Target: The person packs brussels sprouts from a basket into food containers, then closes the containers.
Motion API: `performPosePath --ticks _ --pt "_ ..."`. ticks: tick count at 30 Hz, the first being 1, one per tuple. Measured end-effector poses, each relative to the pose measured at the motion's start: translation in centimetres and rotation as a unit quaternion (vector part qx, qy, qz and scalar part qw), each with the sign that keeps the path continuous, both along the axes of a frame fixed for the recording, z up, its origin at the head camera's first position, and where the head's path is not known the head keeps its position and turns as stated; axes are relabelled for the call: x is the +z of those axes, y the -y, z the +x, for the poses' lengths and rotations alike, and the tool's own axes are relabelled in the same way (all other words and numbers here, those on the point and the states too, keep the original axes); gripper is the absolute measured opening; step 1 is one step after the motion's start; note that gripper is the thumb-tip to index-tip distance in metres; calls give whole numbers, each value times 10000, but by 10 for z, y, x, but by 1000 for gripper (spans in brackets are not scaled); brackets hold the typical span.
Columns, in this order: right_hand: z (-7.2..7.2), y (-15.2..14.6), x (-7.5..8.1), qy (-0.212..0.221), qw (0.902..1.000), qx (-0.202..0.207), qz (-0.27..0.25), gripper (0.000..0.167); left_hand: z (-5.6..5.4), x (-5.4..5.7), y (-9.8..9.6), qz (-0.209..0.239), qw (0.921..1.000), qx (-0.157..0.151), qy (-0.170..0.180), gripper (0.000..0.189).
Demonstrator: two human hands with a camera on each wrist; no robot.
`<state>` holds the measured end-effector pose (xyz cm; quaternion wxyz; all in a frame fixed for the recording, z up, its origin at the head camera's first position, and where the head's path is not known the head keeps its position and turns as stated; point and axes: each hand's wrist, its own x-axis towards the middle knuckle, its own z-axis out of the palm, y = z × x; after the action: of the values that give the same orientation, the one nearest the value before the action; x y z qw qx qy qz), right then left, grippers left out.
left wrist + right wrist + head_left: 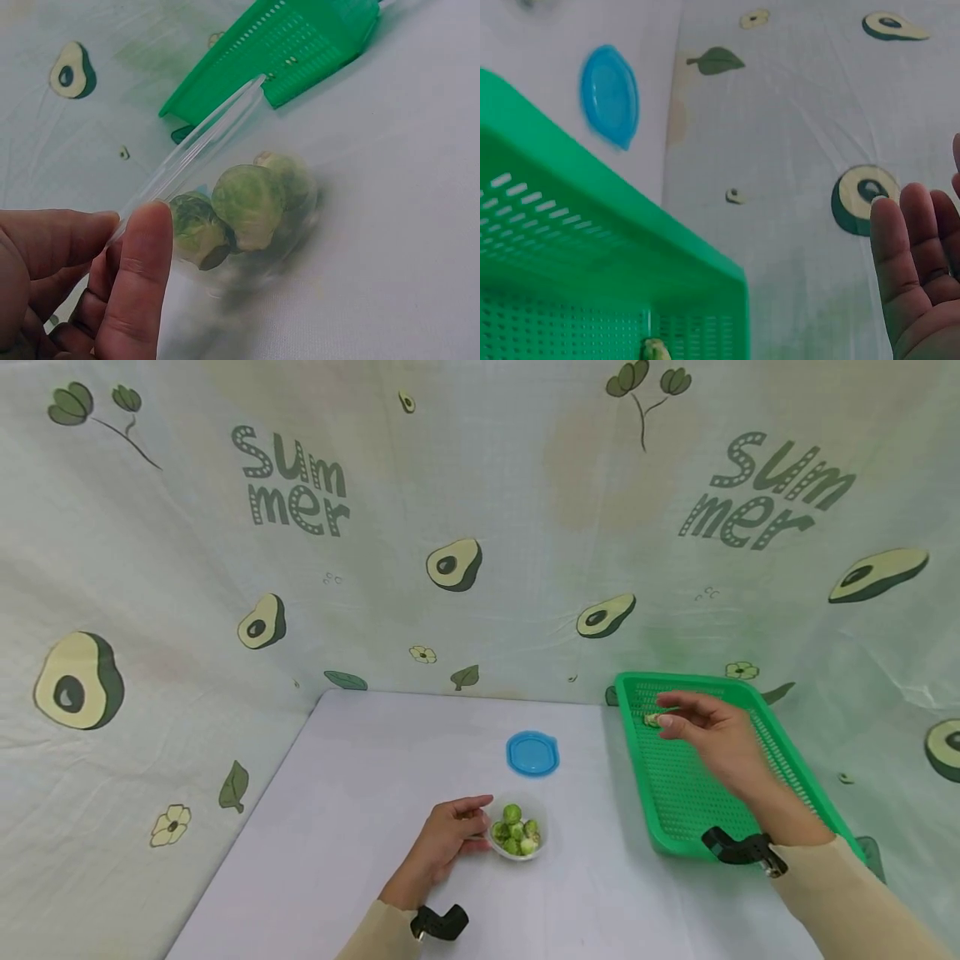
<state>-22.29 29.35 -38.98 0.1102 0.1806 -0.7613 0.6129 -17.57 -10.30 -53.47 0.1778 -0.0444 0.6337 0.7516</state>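
I had the left grip [447,833] pinching the clear bowl [517,857] of sprouts [517,832], the right grip [714,737] loose and empty over the basket [675,802], transfer apparently in hand, probably calling for a light pinch on its pale piece [650,720].

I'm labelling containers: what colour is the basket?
Green; the basket shows best in the head view.

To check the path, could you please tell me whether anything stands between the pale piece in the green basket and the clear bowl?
Yes: the left wall of the green basket stands between the pale piece and the clear bowl; the blue lid lies off the direct line.
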Motion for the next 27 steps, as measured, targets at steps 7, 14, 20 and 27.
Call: performPosePath --ticks 7,14,20,27 --pt "-13 -35 9 364 9934 -629 888 35 1 2 -1 15 10000 38 2 49" --pt "-29 -65 7 720 9827 -1048 1344 40 0 2 0 34 10000 70 39 49" --pt "-42 -84 -10 874 9746 -1371 1539 59 0 0 -1 81 9999 64 39 50" --pt "-53 -104 -39 920 9649 -1693 1785 64 0 -3 -1 132 9999 50 44 50"
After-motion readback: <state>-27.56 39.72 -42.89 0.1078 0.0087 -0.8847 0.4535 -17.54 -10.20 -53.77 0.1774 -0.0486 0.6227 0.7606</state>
